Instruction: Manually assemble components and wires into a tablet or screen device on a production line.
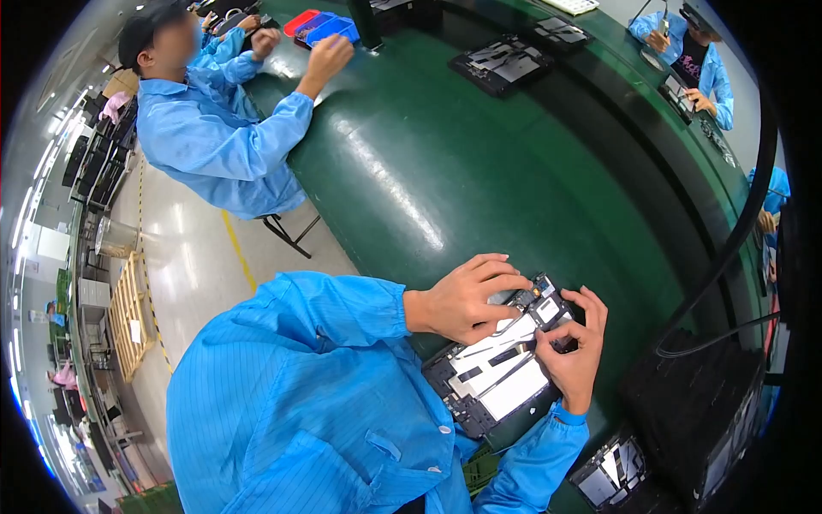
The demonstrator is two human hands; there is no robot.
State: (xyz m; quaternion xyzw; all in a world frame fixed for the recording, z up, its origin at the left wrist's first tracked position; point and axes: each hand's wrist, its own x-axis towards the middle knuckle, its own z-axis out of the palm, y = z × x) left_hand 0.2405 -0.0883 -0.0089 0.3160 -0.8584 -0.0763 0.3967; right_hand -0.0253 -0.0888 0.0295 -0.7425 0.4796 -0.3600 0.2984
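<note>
An opened tablet (511,396) lies tilted in front of me at the table's near edge, its white battery panels, black strips and small circuit parts bare. My left hand (473,298) rests over its upper left part, fingers bent onto the far end by a small circuit board (537,289). Around the far right corner curls my right hand (578,349), its thumb on the inner face and its fingers at the edge. Both hands touch the tablet. What lies under the left fingertips is partly hidden.
Another opened tablet (610,471) lies at lower right, beside black foam-like material (676,403). More opened tablets (501,64) sit on the dark strip along the green table (479,171). A black cable (715,330) loops at right. Co-workers in blue (223,128) sit at left and far right; blue bins (330,28) stand far off.
</note>
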